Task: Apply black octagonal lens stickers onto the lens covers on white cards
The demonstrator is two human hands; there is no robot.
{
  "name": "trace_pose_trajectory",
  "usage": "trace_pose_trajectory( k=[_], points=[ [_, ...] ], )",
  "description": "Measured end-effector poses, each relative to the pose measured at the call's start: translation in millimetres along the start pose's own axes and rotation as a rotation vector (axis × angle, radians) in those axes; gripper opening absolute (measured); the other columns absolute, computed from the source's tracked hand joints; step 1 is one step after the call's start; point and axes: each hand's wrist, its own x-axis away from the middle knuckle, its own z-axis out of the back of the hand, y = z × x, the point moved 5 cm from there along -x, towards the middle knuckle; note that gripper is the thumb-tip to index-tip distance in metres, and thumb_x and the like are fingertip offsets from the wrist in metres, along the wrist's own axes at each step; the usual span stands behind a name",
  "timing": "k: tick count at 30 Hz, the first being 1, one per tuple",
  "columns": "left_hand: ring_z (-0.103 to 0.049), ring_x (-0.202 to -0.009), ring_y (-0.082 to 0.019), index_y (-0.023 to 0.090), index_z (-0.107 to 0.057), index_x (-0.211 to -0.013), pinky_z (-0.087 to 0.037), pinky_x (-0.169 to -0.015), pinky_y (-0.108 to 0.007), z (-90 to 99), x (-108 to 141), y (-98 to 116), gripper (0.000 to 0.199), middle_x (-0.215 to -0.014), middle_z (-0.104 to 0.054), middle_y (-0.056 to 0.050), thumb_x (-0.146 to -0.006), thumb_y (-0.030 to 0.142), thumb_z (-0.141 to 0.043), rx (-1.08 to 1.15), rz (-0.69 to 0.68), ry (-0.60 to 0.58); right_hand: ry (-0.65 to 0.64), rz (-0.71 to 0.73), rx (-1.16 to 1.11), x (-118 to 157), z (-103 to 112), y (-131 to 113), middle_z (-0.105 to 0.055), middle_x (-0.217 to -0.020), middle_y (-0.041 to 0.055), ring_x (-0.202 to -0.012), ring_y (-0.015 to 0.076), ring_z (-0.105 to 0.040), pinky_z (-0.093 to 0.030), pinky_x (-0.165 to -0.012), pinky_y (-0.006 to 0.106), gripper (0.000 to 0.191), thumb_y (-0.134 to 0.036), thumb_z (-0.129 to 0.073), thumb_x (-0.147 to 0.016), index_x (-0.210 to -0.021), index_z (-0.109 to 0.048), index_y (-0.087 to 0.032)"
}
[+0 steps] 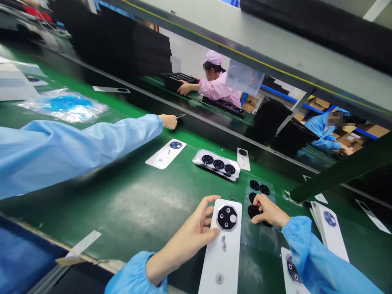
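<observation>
My left hand (pixel 196 232) grips the left edge of a long white card (pixel 225 261), thumb on top. The card carries a black eight-sided piece with small round holes near its top and dark lettering below. To its right, my right hand (pixel 269 211) has thumb and finger pinched at a black round piece (pixel 253 211) on a clear plastic sheet (pixel 249 234). Other black round pieces (pixel 254 185) lie on that sheet. Whether the pinched piece is lifted cannot be made out.
Another person's blue sleeve and hand (pixel 168 121) reach in from the left. White cards (pixel 167 153), a stacked tray of black discs (pixel 216 164), a card pile (pixel 333 232) and a green post (pixel 343 167) surround the work. Two people sit beyond.
</observation>
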Motion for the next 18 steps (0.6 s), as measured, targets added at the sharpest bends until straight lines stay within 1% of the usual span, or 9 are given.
trace_pose_trajectory(
  k=[5,10,13,18],
  points=[
    [-0.062,-0.091,-0.020,0.027,-0.032,-0.124,-0.050,-0.071,-0.030,1.4,-4,-2,0.064,-0.124,-0.051,-0.010,-0.071,0.025,-0.068,0.004,0.003,0.005,0.009,-0.012,-0.005,1,1,0,-0.045,-0.084,-0.0057,-0.070,0.0123,-0.045,-0.037,-0.063,0.023,0.044,-0.015,-0.074,-0.052,-0.077,-0.040,-0.024],
    [-0.062,-0.090,-0.021,0.027,-0.032,-0.125,-0.050,-0.071,-0.031,2.6,-4,-4,0.062,-0.122,-0.052,-0.010,-0.073,0.022,-0.065,0.008,0.005,0.008,0.030,-0.023,0.011,6,1,-3,-0.047,-0.078,-0.0058,-0.072,0.0146,-0.045,-0.036,-0.063,0.024,0.042,-0.016,-0.071,-0.054,-0.078,-0.037,-0.025],
    [-0.062,-0.090,-0.021,0.028,-0.031,-0.125,-0.049,-0.073,-0.032,4.5,-5,-5,0.061,-0.121,-0.052,-0.009,-0.074,0.019,-0.063,0.010,-0.009,0.011,0.060,-0.041,0.028,12,1,-4,-0.047,-0.082,-0.0046,-0.073,0.0155,-0.046,-0.037,-0.065,0.026,0.041,-0.017,-0.068,-0.056,-0.082,-0.037,-0.025],
    [-0.062,-0.092,-0.021,0.027,-0.031,-0.126,-0.049,-0.075,-0.033,4.9,-5,-5,0.058,-0.120,-0.053,-0.009,-0.076,0.018,-0.061,0.013,-0.025,0.004,0.099,-0.040,0.052,20,1,-8,-0.046,-0.086,-0.0029,-0.073,0.0155,-0.047,-0.039,-0.064,0.026,0.034,-0.020,-0.065,-0.060,-0.082,-0.039,-0.025]
  ],
)
